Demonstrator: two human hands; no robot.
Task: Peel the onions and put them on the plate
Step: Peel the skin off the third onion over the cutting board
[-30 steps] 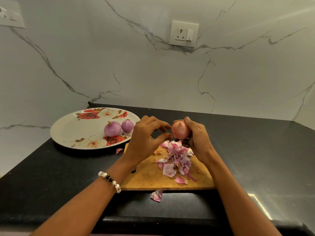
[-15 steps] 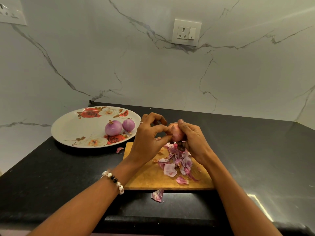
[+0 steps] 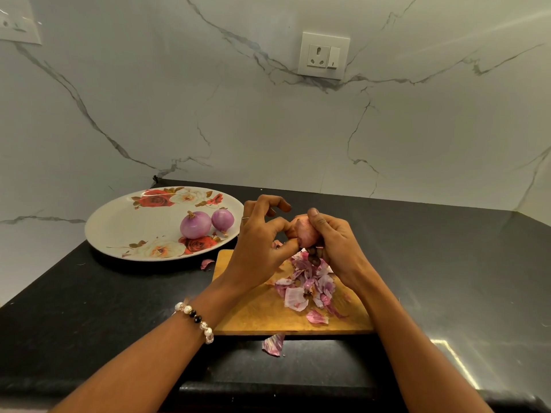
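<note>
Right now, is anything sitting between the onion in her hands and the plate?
Only the left hand, which grips the onion on the plate's side. Beyond it, the counter up to the plate looks clear; two peeled onions occupy its near right part.

Black speckled surface (image 3: 447, 263) running into the marble corner. Back left sits the floral plate (image 3: 119, 231); just beside it, nearer the front edge, the wooden cutting board (image 3: 253, 317). One loose onion skin (image 3: 206, 263) lies between them, another peel scrap (image 3: 272, 344) just off the board's near edge.
</note>
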